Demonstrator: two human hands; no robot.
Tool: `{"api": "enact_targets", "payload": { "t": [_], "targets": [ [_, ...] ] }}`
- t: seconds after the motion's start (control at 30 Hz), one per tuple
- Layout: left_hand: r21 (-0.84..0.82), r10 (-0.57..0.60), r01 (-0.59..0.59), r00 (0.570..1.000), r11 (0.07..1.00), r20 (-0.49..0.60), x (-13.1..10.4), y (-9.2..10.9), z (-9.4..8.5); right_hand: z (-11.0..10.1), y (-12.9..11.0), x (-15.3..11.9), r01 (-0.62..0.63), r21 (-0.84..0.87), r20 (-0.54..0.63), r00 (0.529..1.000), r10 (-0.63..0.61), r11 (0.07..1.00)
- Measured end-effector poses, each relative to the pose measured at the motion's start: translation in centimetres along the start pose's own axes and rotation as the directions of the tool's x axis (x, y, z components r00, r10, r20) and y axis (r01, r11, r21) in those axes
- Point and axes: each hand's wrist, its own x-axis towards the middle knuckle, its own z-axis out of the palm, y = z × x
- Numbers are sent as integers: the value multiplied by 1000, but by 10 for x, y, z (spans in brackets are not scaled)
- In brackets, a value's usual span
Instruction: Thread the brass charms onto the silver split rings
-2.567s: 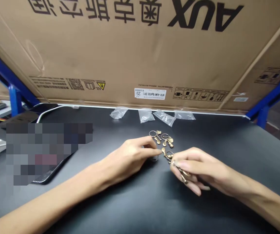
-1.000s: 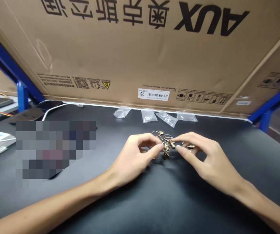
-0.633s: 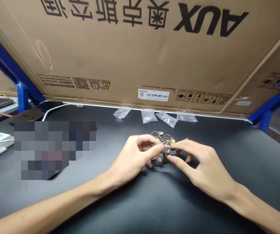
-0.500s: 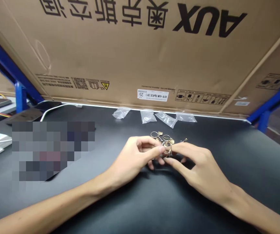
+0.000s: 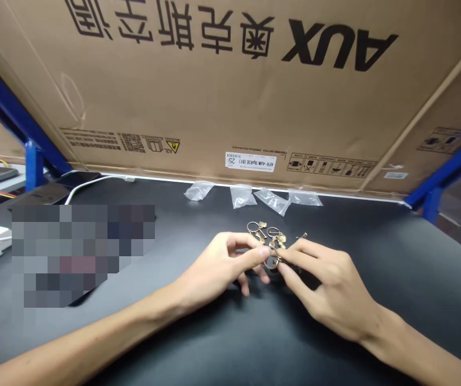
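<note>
My left hand (image 5: pixel 236 260) pinches a metal key ring (image 5: pixel 271 266) between thumb and forefinger, its other fingers curled loosely below. From the other side, my right hand (image 5: pixel 321 271) closes thumb and fingertips at the same ring's right edge; small parts there are mostly hidden by the fingers. Just beyond the hands, a keychain (image 5: pixel 253 227) with gold-coloured charms lies on the black tabletop (image 5: pixel 230 332). Beside it is another ring with charms (image 5: pixel 273 232). A small gold piece (image 5: pixel 302 236) sticks out behind my right hand.
Several clear plastic bags (image 5: pixel 243 197) lie along the back edge, below a large cardboard box (image 5: pixel 214 96). Blue frame posts (image 5: pixel 34 163) stand at both sides. A white cable (image 5: pixel 89 185) and dark flat devices (image 5: pixel 41 196) are at the left, near a blurred-out area (image 5: pixel 81 246).
The held ring has come lower and shows more clearly between my hands. My left fingers have spread a little, and the whole view has shifted slightly.
</note>
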Motion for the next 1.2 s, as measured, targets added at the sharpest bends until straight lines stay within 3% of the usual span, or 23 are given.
{"api": "enact_targets", "payload": {
  "t": [0.13,0.33,0.87,1.1,1.2],
  "targets": [
    [6,40,-40,999,999,-2,-1,-3,3,-2,-5,1,-91,155,12,996,90,984],
    [125,103,-95,993,988,-55,-3,-4,8,1,-7,1,-146,158,62,989,137,977],
    [-45,87,-86,996,995,20,-4,-5,6,-3,-10,3,-250,302,190,961,199,920],
    [28,116,-115,993,993,-25,-7,-4,10,-2,-11,1,-217,304,160,971,175,927],
    [186,202,-185,976,965,-81,-9,-6,11,-3,-12,3,-203,300,143,976,167,932]
  ]
}}
